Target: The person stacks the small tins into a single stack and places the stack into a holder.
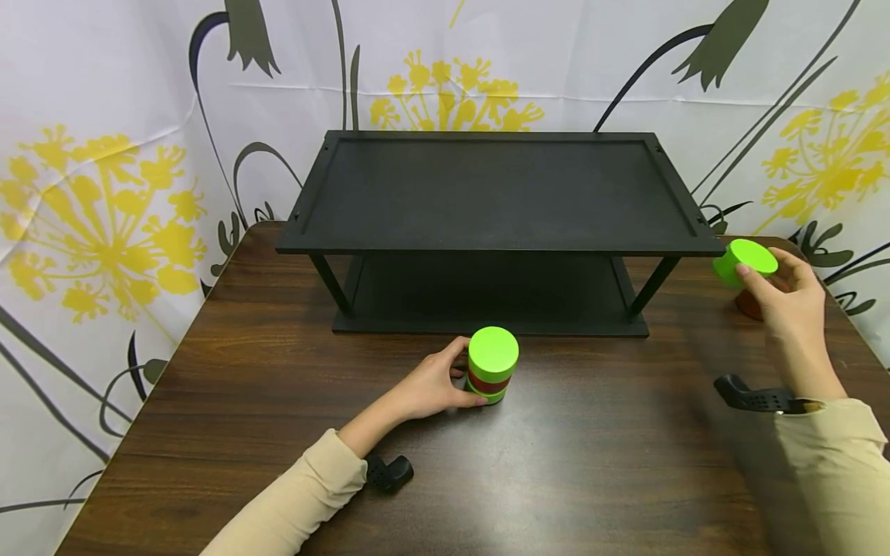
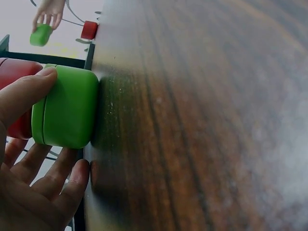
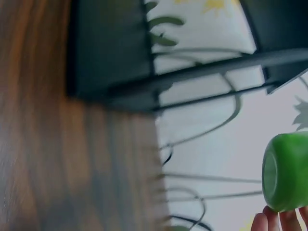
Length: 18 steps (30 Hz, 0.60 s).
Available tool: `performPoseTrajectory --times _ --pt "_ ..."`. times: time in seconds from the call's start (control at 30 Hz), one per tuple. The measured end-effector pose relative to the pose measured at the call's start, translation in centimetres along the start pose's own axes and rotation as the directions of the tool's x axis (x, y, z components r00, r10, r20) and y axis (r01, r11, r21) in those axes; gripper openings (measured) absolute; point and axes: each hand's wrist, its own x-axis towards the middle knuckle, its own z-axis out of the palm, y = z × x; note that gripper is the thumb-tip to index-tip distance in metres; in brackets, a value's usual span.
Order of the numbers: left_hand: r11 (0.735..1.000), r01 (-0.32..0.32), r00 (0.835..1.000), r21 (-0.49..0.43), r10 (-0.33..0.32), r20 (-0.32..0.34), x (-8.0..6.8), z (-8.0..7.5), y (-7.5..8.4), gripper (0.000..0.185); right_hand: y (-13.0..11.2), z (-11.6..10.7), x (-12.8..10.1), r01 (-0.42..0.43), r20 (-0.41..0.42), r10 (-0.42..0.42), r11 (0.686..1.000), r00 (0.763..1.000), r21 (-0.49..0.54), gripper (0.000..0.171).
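1. Centrally, the left hand [image 1: 436,384], half-curled, grips a green-and-red stack [image 1: 493,357] on the table [image 1: 598,448] before the shelf [image 1: 487,193].
2. The right hand [image 1: 798,303] pinches a green container [image 1: 751,258] aloft beside the shelf's right end, near a red container [image 1: 747,306].

The stack [image 1: 493,361] is bright green above and below, with a deep red band between; the separate container [image 1: 745,261] is plain bright green, the low one [image 2: 89,30] red. The worktop [image 1: 591,471] is dark brown, streaked with wood grain. The two-tier shelf [image 1: 487,193] is plain black. Yellow flower heads [image 1: 114,232] and grey-green stems pattern the white cloth [image 1: 104,69]. Both sleeves [image 1: 292,494] are plain beige.
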Motion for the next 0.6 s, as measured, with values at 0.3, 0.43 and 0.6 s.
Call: performPoseTrajectory --times 0.3,0.43,0.6 --pt "0.999 0.023 1.0 -0.04 -0.022 0.015 0.1 0.0 0.3 0.068 -1.8 1.9 -0.8 0.079 -0.027 -0.075 0.898 0.997 0.433 0.034" --pt "1.0 0.009 1.0 -0.029 -0.009 0.016 0.0 0.0 0.3 0.068 -2.6 2.7 -1.3 0.163 -0.113 -0.129 0.907 0.985 0.389 0.034" --pt "0.999 0.015 1.0 -0.034 -0.014 0.02 0.0 -0.1 0.4 0.068 -3.4 3.8 -2.0 0.248 -0.153 -0.2 0.866 0.968 0.435 0.031"
